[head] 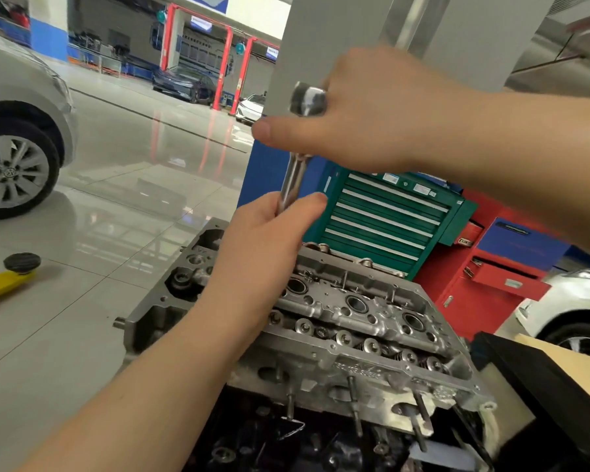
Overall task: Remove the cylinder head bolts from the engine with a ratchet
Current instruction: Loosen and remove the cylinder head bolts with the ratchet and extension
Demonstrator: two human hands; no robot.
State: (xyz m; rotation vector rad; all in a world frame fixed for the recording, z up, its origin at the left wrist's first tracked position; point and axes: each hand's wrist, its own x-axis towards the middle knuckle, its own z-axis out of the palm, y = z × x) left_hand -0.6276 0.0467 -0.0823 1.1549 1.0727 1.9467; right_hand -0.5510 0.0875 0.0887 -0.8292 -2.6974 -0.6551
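Centre of the frame: bare aluminium cylinder head (355, 321) atop the dark engine block (286, 444), valve springs and round bores exposed. Above it, upright and slightly tilted: polished chrome ratchet with long extension shaft (295, 178), round head at upper centre. Left hand (263, 247), middle of the frame: grip clenched round the lower shaft, thumb up along it, lower end of the tool hidden behind the hand. Right hand (365, 110), upper centre: fingers wrapped over the ratchet head, thumb pointing left. Behind, centre right: green drawer tool cabinet (382, 219), red tool cabinet (474, 284) beside it. Left edge: silver car wheel (11, 168); yellow lift arm with black pad (11, 277) on glossy tiled floor (133, 158).
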